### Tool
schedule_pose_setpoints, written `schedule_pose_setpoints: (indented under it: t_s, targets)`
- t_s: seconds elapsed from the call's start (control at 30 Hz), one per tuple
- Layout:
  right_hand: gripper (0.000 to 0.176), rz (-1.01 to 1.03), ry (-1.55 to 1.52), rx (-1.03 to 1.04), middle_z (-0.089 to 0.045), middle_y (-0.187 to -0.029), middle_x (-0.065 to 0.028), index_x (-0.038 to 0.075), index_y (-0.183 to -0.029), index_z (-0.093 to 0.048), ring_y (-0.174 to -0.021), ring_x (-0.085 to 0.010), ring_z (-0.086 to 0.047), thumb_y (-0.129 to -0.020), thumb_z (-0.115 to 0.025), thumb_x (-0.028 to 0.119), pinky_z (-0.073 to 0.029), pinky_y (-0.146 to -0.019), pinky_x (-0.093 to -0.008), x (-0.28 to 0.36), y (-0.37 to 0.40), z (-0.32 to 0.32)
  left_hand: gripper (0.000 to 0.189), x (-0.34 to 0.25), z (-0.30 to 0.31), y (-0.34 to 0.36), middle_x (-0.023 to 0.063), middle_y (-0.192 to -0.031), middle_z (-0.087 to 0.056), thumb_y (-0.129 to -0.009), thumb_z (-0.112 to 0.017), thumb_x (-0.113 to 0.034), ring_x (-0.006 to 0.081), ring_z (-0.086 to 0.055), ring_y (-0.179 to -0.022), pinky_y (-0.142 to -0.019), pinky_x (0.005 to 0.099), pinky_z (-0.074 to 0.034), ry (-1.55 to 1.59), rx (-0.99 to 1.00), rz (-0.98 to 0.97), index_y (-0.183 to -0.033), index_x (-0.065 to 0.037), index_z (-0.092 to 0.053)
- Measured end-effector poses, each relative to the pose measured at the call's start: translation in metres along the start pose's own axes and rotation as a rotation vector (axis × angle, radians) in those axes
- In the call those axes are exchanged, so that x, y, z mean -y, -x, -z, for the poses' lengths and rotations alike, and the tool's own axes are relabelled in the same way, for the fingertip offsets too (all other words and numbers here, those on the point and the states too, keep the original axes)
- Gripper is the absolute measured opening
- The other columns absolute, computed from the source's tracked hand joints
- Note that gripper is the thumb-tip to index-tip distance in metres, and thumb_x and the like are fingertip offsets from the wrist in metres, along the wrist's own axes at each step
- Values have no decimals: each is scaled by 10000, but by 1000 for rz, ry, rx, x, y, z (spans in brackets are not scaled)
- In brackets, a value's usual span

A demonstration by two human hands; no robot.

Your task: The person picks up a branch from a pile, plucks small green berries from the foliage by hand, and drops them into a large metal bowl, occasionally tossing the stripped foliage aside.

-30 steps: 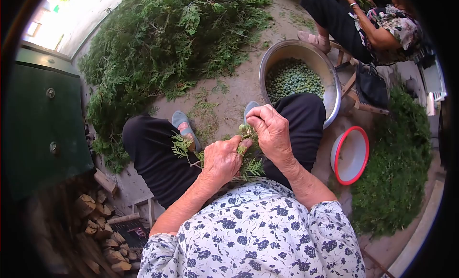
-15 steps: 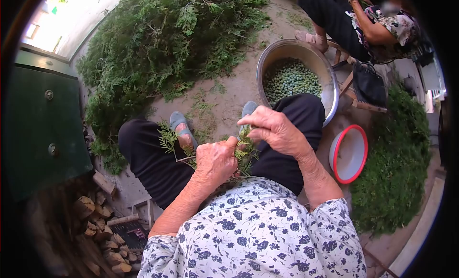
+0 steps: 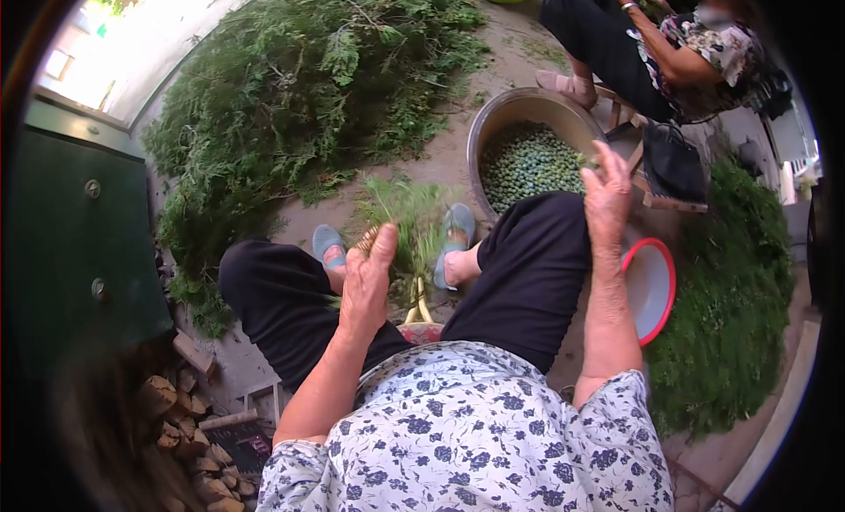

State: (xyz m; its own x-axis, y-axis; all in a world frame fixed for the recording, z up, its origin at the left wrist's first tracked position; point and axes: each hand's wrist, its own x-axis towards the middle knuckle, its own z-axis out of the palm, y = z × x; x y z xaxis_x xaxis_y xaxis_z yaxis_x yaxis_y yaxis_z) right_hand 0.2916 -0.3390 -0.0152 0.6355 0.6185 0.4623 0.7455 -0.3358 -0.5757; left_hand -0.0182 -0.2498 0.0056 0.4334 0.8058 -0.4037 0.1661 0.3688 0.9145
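My right hand (image 3: 607, 193) is raised by the right rim of a metal basin (image 3: 476, 151), its fingers parted; a small greenish spot shows near the fingertips, too small to name. Many small round green cones (image 3: 532, 169) lie in the basin. My left hand (image 3: 365, 279) is above my left thigh with the thumb stretched up, its other fingers partly hidden and blurred. Just right of it, a motion-blurred green conifer sprig (image 3: 409, 217) appears between my feet, seemingly outside the hand's grasp. Below it, pale forked sticks (image 3: 421, 303) stand between my knees.
A big heap of conifer branches (image 3: 299, 98) lies ahead on the left. On the right are a red-rimmed white basin (image 3: 671, 292) and more greenery (image 3: 731, 336). Another person (image 3: 687, 59) sits beyond the metal basin. Split firewood (image 3: 189, 415) lies lower left.
My hands have separated: the right has swung out to the metal basin, the left has shifted slightly left and up. The sprig that was between my hands has left them and is farther forward, blurred.
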Motion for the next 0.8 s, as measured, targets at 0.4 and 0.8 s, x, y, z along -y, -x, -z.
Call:
schedule_pose_setpoints:
  t_s: [0.4, 0.8]
  targets:
    - [261, -328, -755, 776, -634, -929, -86, -20, -1077, -590, -810, -123, -583, -858, -592, 121, -466, -751, -251, 96, 64, -27, 574, -8, 3, -52, 169, -1108, -537, -940, -330, -477, 289, -501, -1062, -954, 438, -394, 1126, -32, 43, -1172, 32, -460]
    - [112, -33, -526, 593, -627, -733, -130, -20, -870, -635, -636, -213, -613, -797, -614, 63, -469, -597, -291, 146, 38, -61, 648, -13, 69, -79, 145, -1222, -496, -870, -487, -524, 281, -452, -1151, -983, 438, -340, 892, -293, -38, -1269, -21, -399]
